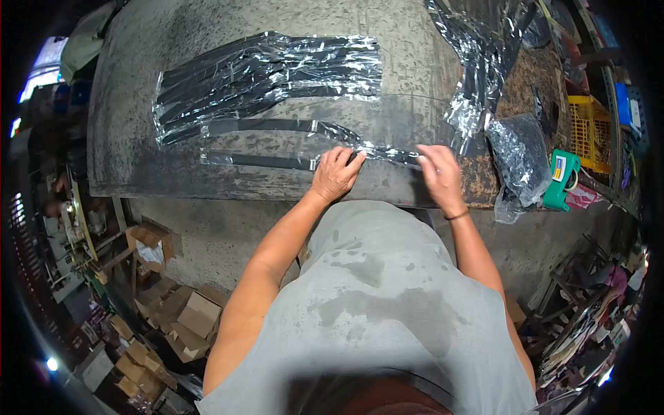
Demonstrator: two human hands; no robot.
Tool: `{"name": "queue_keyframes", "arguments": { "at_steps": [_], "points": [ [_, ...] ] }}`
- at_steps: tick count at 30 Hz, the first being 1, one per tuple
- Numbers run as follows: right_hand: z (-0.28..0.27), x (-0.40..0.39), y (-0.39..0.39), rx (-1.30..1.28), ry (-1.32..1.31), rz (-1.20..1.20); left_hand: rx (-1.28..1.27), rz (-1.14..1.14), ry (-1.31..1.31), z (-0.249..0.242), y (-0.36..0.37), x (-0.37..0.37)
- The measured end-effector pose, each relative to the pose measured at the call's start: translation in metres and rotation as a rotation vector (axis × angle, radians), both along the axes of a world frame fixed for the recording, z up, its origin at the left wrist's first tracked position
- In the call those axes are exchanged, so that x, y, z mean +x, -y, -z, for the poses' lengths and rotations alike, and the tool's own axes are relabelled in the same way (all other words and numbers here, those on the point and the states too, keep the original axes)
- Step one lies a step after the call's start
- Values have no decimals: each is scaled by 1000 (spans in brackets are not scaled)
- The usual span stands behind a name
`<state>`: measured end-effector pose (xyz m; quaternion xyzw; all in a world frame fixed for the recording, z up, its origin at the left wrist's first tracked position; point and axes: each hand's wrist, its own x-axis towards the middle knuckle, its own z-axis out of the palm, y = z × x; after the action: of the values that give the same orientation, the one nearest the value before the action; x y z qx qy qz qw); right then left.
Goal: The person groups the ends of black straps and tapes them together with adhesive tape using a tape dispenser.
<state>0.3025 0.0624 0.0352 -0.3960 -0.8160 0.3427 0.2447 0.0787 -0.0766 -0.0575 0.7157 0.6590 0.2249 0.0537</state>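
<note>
Two film-wrapped black strips (273,126), on the near part of the worktable (408,55), extending toward 9 o'clock from the hands; their narrow, glossy section runs between the hands. Handling, as judged: pin the strips flat with one hand, draw the section out straight with light, even tension, and smooth the film without creasing or tearing it.

Left hand (336,174): one, fingers bent and slightly apart, tips down on the strips; whether the thumb pinches, cannot tell. Right hand (441,176): one, fingers curled near the section's far end, thumb close to them; whether it grips, cannot tell.

Further items, clock directions from the hands:
- Spread bundle of wrapped strips (235,76): one, 10 o'clock; strips too glossy to count.
- Gathered bundle (481,69): one, 1 to 2 o'clock; likewise uncounted.
- Clear plastic bag (522,155): one, 3 o'clock.
- Green tape dispenser (559,181): one, 3 o'clock, just beyond the bag.
- Yellow plastic crate (588,128): one, between 2 and 3.
- Cardboard cartons (199,315): several, 8 o'clock, overlapping; exact number unclear.
</note>
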Motion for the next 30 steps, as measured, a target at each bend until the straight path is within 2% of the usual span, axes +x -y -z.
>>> {"name": "queue_keyframes", "arguments": {
  "at_steps": [3,5,7,9,11,13,16,20,22,23,25,26,30],
  "points": [
    [-28,76,-18,71,-46,242,-41,18,6,-3,-3,0],
    [-34,150,-35,41,-4,557,-132,47,-3,-9,-4,0],
    [-36,230,-56,43,-266,895,-126,42,0,-10,-1,2],
    [-40,311,-73,74,-485,1134,-90,13,-25,-9,-1,8],
    [-38,377,-83,27,-439,1256,-62,16,-35,-10,-2,10],
    [-27,424,-97,13,-162,1215,-58,20,-93,-12,-1,10],
    [-20,444,-119,-39,-56,1185,-36,13,-152,-9,0,15],
    [16,474,-154,-138,-98,1128,-89,-50,-292,-15,1,24],
    [22,476,-167,-265,118,1022,-122,-100,-320,-14,2,26],
    [23,478,-170,-263,114,1020,-118,-102,-323,-13,2,28],
    [6,465,-169,-495,22,947,-138,-133,-350,-14,4,30],
    [27,483,-179,-480,-69,877,-140,-136,-354,-13,5,30],
    [-9,467,-170,-400,-114,897,-190,-153,-271,-15,5,30]
  ]
}}
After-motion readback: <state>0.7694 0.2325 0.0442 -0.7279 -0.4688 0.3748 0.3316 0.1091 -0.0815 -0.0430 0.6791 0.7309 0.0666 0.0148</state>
